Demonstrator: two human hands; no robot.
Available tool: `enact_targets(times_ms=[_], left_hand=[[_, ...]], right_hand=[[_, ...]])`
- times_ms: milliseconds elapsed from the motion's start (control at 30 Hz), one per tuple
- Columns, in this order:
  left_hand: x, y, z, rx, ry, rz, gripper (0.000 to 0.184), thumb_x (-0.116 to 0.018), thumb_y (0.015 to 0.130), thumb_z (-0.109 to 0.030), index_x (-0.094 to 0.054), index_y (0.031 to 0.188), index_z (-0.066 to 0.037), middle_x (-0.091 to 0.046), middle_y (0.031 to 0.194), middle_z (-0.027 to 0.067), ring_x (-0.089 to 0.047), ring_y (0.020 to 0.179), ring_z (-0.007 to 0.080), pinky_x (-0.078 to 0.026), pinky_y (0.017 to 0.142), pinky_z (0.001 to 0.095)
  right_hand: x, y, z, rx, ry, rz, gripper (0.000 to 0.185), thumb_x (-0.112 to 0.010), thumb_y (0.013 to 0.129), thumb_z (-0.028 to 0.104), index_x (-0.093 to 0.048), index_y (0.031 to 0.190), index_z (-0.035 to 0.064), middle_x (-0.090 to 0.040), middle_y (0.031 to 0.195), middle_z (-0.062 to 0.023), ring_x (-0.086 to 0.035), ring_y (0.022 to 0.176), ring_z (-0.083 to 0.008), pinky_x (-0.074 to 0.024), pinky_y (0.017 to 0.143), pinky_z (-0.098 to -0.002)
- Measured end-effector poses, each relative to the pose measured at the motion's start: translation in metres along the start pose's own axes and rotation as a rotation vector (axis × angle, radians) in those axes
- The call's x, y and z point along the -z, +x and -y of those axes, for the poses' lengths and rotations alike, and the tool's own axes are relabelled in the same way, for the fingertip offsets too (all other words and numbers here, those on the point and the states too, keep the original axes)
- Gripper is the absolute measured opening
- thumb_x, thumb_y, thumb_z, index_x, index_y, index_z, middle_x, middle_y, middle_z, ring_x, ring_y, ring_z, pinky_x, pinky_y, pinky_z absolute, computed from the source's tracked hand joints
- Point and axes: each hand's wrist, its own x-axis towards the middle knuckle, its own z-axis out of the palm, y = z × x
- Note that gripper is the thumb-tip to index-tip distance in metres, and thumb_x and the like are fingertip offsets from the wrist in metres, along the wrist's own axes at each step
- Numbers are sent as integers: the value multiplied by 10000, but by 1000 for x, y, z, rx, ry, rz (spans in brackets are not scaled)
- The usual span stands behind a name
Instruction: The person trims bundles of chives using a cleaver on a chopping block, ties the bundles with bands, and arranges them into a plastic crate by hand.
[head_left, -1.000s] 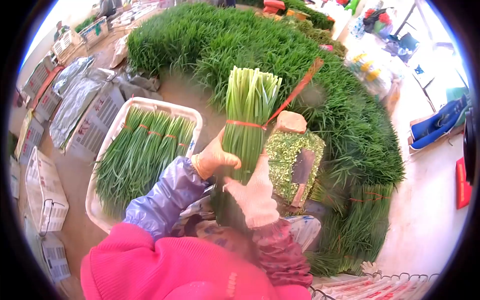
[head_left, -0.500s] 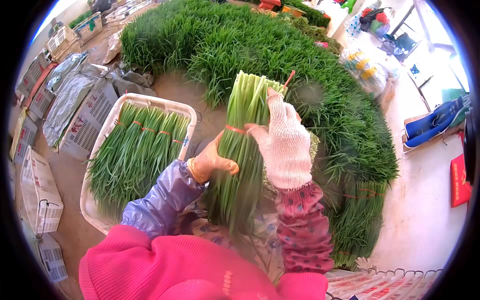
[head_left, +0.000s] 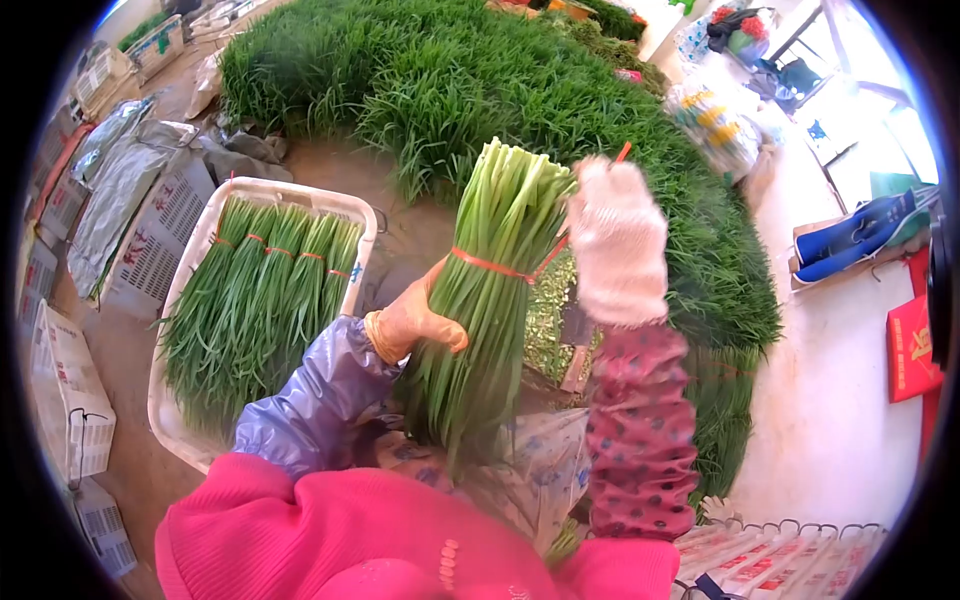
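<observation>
Off the right edge of the white crate (head_left: 300,193), the left hand (head_left: 412,320) grips a green bundle (head_left: 485,320) below its red band (head_left: 490,265); the right hand (head_left: 620,245), blurred, clasps the band's loose end (head_left: 624,151).

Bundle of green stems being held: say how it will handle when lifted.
The bundle should feel fairly firm near its pale cut ends, where a red band gathers the stems. The long, thin leaves hanging below that band may flop.
</observation>
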Motion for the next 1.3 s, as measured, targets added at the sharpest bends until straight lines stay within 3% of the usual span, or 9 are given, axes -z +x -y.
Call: enact_targets(times_ms=[133,300,433,533,600,800,900,1200,1300], left_hand=[[4,3,10,-49,13,50,1128,-980,572,-241,-347,1486,-54,-576,1307,85,-594,1108,186,-519,873,338],[19,0,16,-172,7,55,1087,-934,603,-207,-327,1492,-56,-611,1187,115,-648,825,168,-528,617,297],[19,-16,-4,-192,-67,4,991,-925,622,-188,-395,1437,5,-620,1217,125,-645,931,206,-524,736,341],[98,-17,21,-299,-48,-28,470,-750,798,-155,-597,1211,9,-688,1078,111,-675,917,220,-559,814,362],[45,-19,-9,-214,-192,-261,340,-691,851,-193,-646,1142,-24,-714,1016,83,-687,881,205,-565,822,361],[75,-22,-39,-248,-381,-429,331,-671,945,-216,-623,1233,-60,-693,1173,78,-662,1086,238,-532,985,409],[102,-35,-23,-230,-336,-676,325,-699,916,-162,-653,1227,-81,-683,1207,54,-644,1118,215,-515,1008,413],[120,-42,5,-139,-440,-856,375,-734,898,-190,-629,1234,-62,-682,1196,107,-651,1106,296,-532,972,515],[121,-39,11,-229,-430,-825,420,-731,898,-179,-606,1278,-50,-667,1232,107,-642,1121,301,-528,991,504]], right_hand=[[15,41,-63,-134,-329,-161,168,-690,881,198,-630,1006,102,-622,896,-88,-644,855,-269,-559,761,-399],[38,50,-157,-256,-320,-184,235,-586,925,171,-659,1147,144,-679,1075,-154,-651,967,-344,-510,841,-434],[60,-8,-226,-818,-73,154,289,-538,983,211,-672,1145,13,-702,942,-160,-653,875,-231,-494,781,-346],[42,-48,-157,-547,121,921,433,-665,788,102,-674,1216,37,-707,1116,-209,-675,1088,-249,-490,963,-328],[30,-62,-72,-566,687,1016,668,-685,740,141,-535,1372,-16,-648,1251,-223,-626,1166,-279,-473,984,-310],[-39,-82,39,-499,1403,877,671,-597,767,-44,-505,1423,55,-664,1201,-80,-592,1072,-148,-464,953,-293],[-71,-58,9,-511,1103,914,492,-559,801,-82,-674,1233,124,-703,943,11,-609,796,-73,-500,717,-254],[-78,-27,-29,-269,350,805,410,-686,807,208,-657,1193,73,-694,1084,-136,-653,1030,-307,-502,931,-363],[-42,-38,-15,-371,712,474,434,-697,809,236,-639,1197,49,-677,1061,-177,-644,1038,-353,-501,934,-393]])
